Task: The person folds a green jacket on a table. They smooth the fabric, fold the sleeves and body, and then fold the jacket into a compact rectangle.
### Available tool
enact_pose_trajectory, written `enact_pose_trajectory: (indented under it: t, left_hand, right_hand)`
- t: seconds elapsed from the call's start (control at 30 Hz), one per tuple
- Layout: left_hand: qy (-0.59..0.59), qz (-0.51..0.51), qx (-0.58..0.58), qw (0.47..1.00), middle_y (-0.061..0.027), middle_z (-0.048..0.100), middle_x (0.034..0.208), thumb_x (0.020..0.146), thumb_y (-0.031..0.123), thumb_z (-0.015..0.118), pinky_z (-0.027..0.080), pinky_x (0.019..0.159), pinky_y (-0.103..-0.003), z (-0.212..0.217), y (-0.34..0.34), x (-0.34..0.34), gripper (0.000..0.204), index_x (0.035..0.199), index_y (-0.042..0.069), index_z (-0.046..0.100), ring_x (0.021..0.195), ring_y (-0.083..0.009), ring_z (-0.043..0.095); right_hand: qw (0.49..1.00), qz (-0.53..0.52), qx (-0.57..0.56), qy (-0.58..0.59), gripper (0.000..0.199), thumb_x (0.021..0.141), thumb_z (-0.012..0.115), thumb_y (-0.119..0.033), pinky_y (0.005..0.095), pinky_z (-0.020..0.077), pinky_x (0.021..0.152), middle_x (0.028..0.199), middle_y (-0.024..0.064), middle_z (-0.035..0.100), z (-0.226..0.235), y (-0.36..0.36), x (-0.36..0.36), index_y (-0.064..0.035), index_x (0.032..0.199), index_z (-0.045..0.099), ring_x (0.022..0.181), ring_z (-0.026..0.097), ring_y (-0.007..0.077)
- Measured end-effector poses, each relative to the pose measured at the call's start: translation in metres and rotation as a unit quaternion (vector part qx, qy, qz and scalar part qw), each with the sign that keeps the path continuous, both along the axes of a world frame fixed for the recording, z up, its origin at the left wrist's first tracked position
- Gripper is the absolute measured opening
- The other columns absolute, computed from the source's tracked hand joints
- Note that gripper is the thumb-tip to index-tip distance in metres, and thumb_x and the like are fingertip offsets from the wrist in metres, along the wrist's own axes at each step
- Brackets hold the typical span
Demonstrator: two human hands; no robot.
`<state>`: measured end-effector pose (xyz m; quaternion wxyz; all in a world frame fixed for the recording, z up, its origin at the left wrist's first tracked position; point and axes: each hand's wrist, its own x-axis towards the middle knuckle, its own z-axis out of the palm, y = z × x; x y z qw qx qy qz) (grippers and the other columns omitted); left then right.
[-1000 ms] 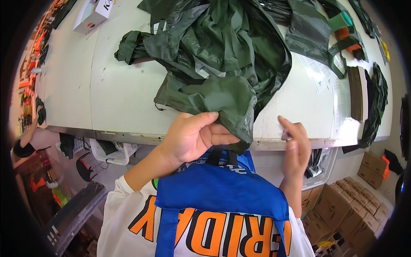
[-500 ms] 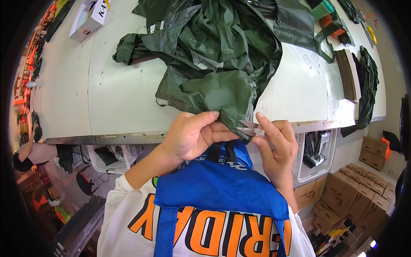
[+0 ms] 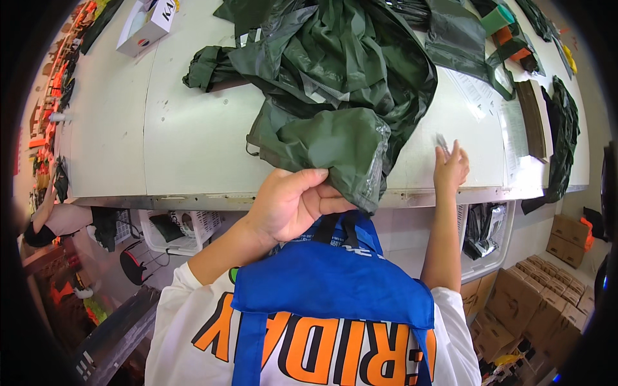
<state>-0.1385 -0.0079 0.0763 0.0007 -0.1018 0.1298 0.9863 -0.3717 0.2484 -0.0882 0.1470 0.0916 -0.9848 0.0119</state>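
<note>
A dark green waterproof garment [image 3: 351, 58] lies bunched on the table. My left hand [image 3: 296, 196] pinches its near edge between thumb and fingers, just over the table's front edge. A short dark cord loop [image 3: 252, 149] hangs from the garment's left side. Away to the right, my right hand [image 3: 452, 166] is over the bare table surface with thread snips [image 3: 441, 143] in its fingers. The snips are blurred, their blades pointing away from me.
The pale table [image 3: 187, 141] has a metal front edge. A white box [image 3: 147, 29] stands at the far left. Green fabric pieces [image 3: 454, 38], a green tape roll [image 3: 496, 20] and a cardboard stack [image 3: 533, 119] lie right. White baskets [image 3: 492, 251] sit below; cartons [image 3: 518, 299] are stacked lower right.
My right hand has moved right and away from the garment's edge, carrying the snips. The left hand keeps its pinch on the garment. The whole view has shifted slightly.
</note>
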Motion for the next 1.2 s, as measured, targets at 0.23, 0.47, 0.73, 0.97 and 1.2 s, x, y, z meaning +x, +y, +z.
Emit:
enact_pose_trajectory:
  t: [0.23,0.47,0.73,0.97,1.2]
  left_hand:
    - [-0.03,0.057,-0.036,0.997,-0.0221,0.057,0.122,0.097,0.008,0.039,0.048,0.096,-0.048,-0.005,0.009,0.0,0.035,0.127,-0.009,0.043,0.11,-0.0345,0.059]
    - [-0.042,0.042,-0.031,0.998,-0.0208,0.058,0.121,0.096,0.007,0.041,0.048,0.096,-0.048,-0.006,0.006,0.009,0.034,0.126,-0.008,0.044,0.109,-0.0328,0.06]
    - [-0.114,-0.202,-0.426,0.874,-0.015,0.047,0.134,0.084,0.012,0.067,0.046,0.097,-0.042,-0.03,-0.008,0.061,0.058,0.134,0.004,0.041,0.121,-0.0278,0.05]
    - [-0.184,0.299,-0.867,0.353,-0.019,0.032,0.142,0.07,0.011,0.076,0.03,0.108,-0.044,-0.162,-0.082,0.044,0.078,0.133,0.004,0.033,0.128,-0.0378,0.036]
    - [0.096,0.108,-0.918,0.37,-0.0089,0.056,0.128,0.063,-0.009,0.068,0.037,0.105,-0.044,-0.061,-0.113,0.024,0.026,0.084,0.005,0.061,0.132,-0.0365,0.038]
  right_hand:
    - [0.751,0.527,-0.393,-0.058,0.041,0.059,0.084,-0.024,0.0354,0.042,0.077,0.099,0.0051,0.055,0.157,-0.092,0.124,-0.0102,0.095,0.072,0.094,0.051,0.022]
    - [0.552,0.471,-0.599,-0.339,0.054,0.079,0.065,-0.057,0.0385,0.0413,0.074,0.078,0.0073,0.058,0.138,-0.05,0.131,-0.0033,0.081,0.063,0.079,0.054,0.0247]
    - [0.854,0.277,-0.392,-0.202,0.046,0.074,0.064,-0.006,0.0495,0.0248,0.108,0.12,0.0143,0.059,0.025,-0.043,0.161,-0.0048,0.119,0.057,0.118,0.052,0.0321]
    - [0.789,0.215,-0.5,-0.285,0.041,0.079,0.05,0.013,0.0328,0.0424,0.098,0.11,0.0114,0.066,0.056,-0.042,0.173,-0.0021,0.114,0.064,0.111,0.059,0.0247]
    - [0.69,0.169,-0.545,-0.445,0.057,0.065,0.036,0.022,0.0305,0.0362,0.104,0.116,0.0118,0.064,0.034,-0.015,0.182,0.0029,0.112,0.062,0.117,0.055,0.0219]
